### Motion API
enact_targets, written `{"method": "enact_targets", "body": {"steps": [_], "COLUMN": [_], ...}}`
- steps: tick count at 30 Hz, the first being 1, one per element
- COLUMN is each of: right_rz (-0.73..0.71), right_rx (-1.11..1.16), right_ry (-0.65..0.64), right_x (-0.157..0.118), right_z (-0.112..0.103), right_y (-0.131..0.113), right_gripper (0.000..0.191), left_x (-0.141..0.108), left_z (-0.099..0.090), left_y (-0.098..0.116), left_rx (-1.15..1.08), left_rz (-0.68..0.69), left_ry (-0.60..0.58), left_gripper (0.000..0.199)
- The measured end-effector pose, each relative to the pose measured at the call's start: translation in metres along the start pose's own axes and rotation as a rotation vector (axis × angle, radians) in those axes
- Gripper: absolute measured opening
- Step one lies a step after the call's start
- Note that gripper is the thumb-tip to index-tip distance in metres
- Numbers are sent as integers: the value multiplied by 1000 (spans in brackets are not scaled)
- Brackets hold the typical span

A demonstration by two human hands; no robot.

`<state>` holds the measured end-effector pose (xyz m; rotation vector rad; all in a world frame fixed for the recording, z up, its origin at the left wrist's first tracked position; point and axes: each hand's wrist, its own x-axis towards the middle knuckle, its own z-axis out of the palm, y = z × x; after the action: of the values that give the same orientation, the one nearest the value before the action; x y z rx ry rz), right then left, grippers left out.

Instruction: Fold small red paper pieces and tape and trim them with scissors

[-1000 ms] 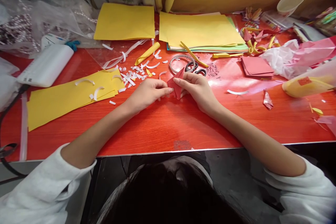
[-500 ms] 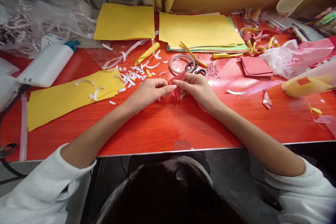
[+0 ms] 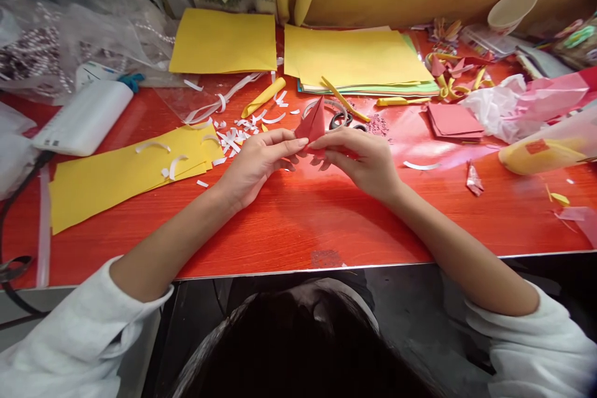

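A folded red paper (image 3: pixel 310 122), pointed at the top with a crease down its middle, is held up between my two hands above the table. My left hand (image 3: pixel 265 161) pinches its lower left edge between thumb and fingers. At its lower right, my right hand (image 3: pixel 366 158) grips the paper with thumb and fingers; part of the lower edge is hidden behind them. Just behind the paper lie a roll of tape (image 3: pixel 305 111) and black-handled scissors (image 3: pixel 344 119), both partly covered.
Yellow sheets (image 3: pixel 224 43) and a stack of coloured paper (image 3: pixel 354 62) lie at the back. White paper scraps (image 3: pixel 233 137) and yellow strips (image 3: pixel 130 168) are on the left. Red paper squares (image 3: pixel 454 121), a yellow roll in plastic (image 3: pixel 536 155) and a paper cup (image 3: pixel 513 11) stand right.
The red paper has been turned, so a broader folded face with its point upward now shows. My right hand has shifted its grip to the paper's lower right.
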<state>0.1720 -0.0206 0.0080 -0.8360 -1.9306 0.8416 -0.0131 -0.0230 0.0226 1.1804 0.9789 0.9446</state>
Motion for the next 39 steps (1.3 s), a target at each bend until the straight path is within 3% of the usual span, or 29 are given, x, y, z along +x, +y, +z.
{"method": "enact_targets", "body": {"steps": [7, 20, 25, 39], "right_rz": [-30, 159, 234, 207], "right_rx": [33, 269, 322, 290], "right_ry": [-65, -1, 25, 56], "right_x": [2, 3, 3, 3], "right_z": [-3, 8, 9, 12], "right_y": [-2, -6, -4, 2], "right_gripper": [16, 19, 30, 28], "left_x": [-1, -3, -4, -2], "left_z": [0, 2, 2, 3], "left_y": [0, -1, -1, -6], "left_rx": [23, 120, 192, 215], "left_rz": [33, 113, 131, 108], "left_ry": [34, 7, 30, 9], "left_gripper": [22, 24, 23, 30]}}
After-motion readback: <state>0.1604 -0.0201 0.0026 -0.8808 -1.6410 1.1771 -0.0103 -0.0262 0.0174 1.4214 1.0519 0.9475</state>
